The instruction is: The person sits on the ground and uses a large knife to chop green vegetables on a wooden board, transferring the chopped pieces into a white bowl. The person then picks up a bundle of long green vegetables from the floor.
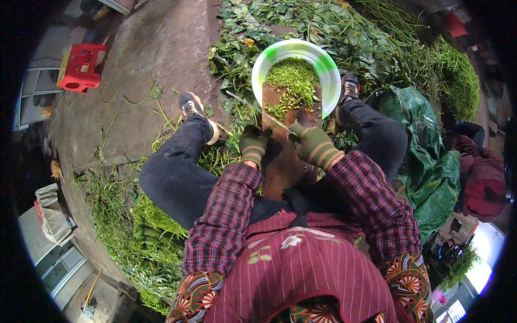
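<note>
My right hand (315, 146), in a green striped knit glove, grips a long thin-bladed knife (262, 111) whose blade points up and left across the board. My left hand (253, 146), in a matching glove, rests at the left edge of the wooden board (282, 165); whether it holds anything is hidden. The board slopes between my legs, its far end inside a white and green plastic basin (329, 76). Finely chopped green stems (293, 74) fill part of the basin and spill over the board's far end.
Leafy vines (262, 24) cover the ground ahead; long green stems (161, 230) are heaped at the left. A green plastic sack (420, 133) lies at the right, beside another person (482, 181). A red plastic stool (85, 66) stands at the upper left.
</note>
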`<control>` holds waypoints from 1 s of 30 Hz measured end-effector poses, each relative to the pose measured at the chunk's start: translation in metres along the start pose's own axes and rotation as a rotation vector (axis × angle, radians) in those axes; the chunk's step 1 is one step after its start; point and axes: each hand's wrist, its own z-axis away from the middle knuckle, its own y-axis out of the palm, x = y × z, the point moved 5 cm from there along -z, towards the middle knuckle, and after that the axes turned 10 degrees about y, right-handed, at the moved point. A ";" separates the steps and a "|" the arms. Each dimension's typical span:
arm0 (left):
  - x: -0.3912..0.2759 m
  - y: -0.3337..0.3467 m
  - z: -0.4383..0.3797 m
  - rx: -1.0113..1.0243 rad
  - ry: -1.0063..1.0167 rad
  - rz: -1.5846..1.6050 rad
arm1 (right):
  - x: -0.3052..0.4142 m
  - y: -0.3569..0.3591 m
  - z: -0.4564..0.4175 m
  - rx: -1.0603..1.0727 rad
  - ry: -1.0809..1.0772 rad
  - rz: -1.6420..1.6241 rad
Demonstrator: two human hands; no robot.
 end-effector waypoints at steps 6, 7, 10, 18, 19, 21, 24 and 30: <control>0.000 0.006 -0.001 -0.090 0.072 0.035 | -0.005 0.013 0.004 0.038 0.014 0.050; 0.013 0.012 -0.005 -0.098 0.117 0.006 | 0.000 0.013 0.003 0.044 -0.004 0.069; 0.023 0.023 -0.014 -0.055 0.158 -0.079 | 0.006 0.016 -0.007 0.056 -0.008 0.070; 0.031 0.027 -0.008 0.008 0.022 0.159 | -0.005 0.010 -0.006 -0.049 -0.011 -0.066; 0.024 0.021 -0.003 0.000 -0.008 0.174 | -0.003 0.008 -0.002 -0.036 -0.007 -0.057; 0.017 0.012 0.003 -0.015 -0.068 0.202 | -0.001 0.008 0.005 -0.001 0.021 -0.074; 0.020 0.014 0.001 -0.050 0.017 0.214 | -0.002 0.016 0.006 0.025 0.002 -0.075; 0.036 0.027 -0.006 -0.046 0.100 0.251 | 0.003 0.015 0.007 0.094 0.040 0.012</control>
